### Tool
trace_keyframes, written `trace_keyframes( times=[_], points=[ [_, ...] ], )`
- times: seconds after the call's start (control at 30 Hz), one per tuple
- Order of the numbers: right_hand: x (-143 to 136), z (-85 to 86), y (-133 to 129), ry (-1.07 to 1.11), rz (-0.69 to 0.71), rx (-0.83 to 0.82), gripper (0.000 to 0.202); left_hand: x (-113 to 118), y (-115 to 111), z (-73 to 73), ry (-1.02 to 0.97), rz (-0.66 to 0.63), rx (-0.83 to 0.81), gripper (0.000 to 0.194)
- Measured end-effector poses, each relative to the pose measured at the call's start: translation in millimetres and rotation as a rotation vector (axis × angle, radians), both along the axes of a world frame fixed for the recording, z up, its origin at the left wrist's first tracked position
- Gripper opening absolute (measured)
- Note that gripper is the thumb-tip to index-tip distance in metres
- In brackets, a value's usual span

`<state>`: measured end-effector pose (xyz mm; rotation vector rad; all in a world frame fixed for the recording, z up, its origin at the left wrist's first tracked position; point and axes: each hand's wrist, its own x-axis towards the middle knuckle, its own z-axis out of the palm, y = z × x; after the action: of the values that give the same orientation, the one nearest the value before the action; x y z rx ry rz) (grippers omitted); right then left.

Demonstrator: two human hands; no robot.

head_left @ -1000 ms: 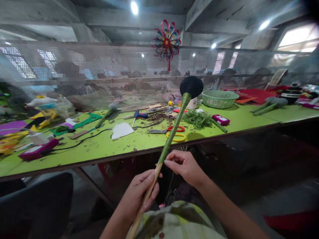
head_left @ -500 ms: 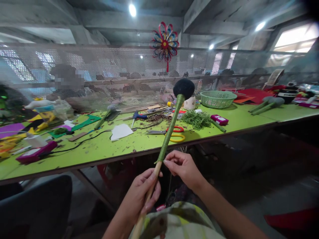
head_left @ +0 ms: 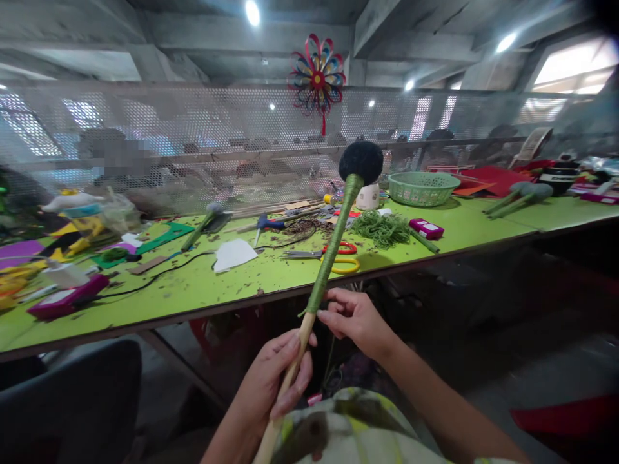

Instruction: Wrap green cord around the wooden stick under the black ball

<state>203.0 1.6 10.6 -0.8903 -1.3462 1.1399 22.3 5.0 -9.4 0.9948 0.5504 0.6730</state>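
The left hand [head_left: 285,370] grips a pale wooden stick [head_left: 291,372]; beyond it, red-and-yellow-handled metal scissors [head_left: 309,255] lie behind the green-wrapped shaft [head_left: 333,248].

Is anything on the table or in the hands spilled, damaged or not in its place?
The wrapped stick looks sound, but brown crumbs are scattered over the green table, as if spilled. The scissors lie with handles spread near its front edge, and the green strands form a loose tangle, not a neat bundle.
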Motion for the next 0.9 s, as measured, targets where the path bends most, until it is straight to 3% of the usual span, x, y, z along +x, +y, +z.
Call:
trace_keyframes(
  times=[0.2, 0.33, 0.4, 0.5, 0.57, 0.63, 0.73, 0.9],
  points=[
    [-1.7, -2.6, 1.1, 0.054, 0.066, -0.028, 0.033, 6.3, -2.2, -5.9, -0.127, -0.053, -0.099, 0.03],
    [-0.7, -7.5, 4.3, 0.048, -0.003, -0.011, 0.028, 9.9, -0.2, 2.6, 0.024, -0.021, -0.057, 0.031],
    [0.7, -12.2, 7.8, 0.064, -0.028, -0.004, 0.026, 10.4, 2.5, 8.1, 0.204, 0.015, 0.018, 0.033],
    [2.2, -19.8, 13.5, 0.089, -0.039, -0.005, 0.023, 10.7, 5.5, 10.2, 0.473, 0.179, 0.258, 0.034],
    [2.8, -23.0, 15.9, 0.098, -0.047, -0.013, 0.023, 11.1, 5.6, 7.6, 0.583, 0.289, 0.447, 0.031],
    [3.6, -23.9, 16.7, 0.104, -0.051, -0.021, 0.023, 11.7, 4.4, 4.7, 0.618, 0.312, 0.548, 0.03],
    [5.6, -21.9, 15.5, 0.093, -0.04, -0.02, 0.024, 12.1, 1.1, 4.1, 0.576, 0.28, 0.492, 0.037],
    [6.8, -18.2, 10.4, 0.084, -0.014, -0.011, 0.027, 6.4, -1.6, 5.8, 0.375, 0.181, 0.254, 0.034]
  ],
)
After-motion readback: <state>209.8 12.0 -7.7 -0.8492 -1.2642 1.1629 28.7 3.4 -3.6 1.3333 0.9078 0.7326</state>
